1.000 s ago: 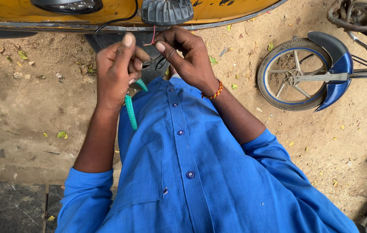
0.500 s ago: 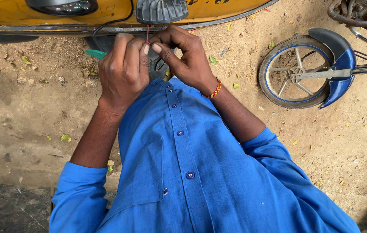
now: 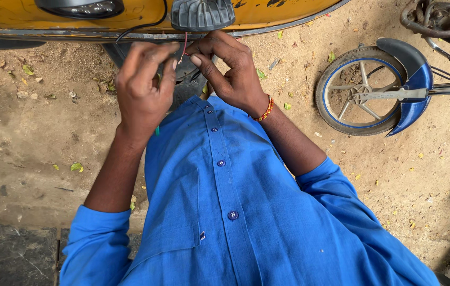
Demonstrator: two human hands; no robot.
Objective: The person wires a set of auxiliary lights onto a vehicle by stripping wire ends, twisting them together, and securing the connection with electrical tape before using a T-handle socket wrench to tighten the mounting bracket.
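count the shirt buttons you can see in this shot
4 buttons show on the blue shirt: one by the collar, one just below, one mid-chest, one lower. More may sit below the frame edge.

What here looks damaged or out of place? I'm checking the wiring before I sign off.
A thin red wire hangs loose below the grey lamp housing on the yellow vehicle body, pinched between the left hand and right hand. A motorcycle wheel stands close by. Dry leaves litter the dirt ground.
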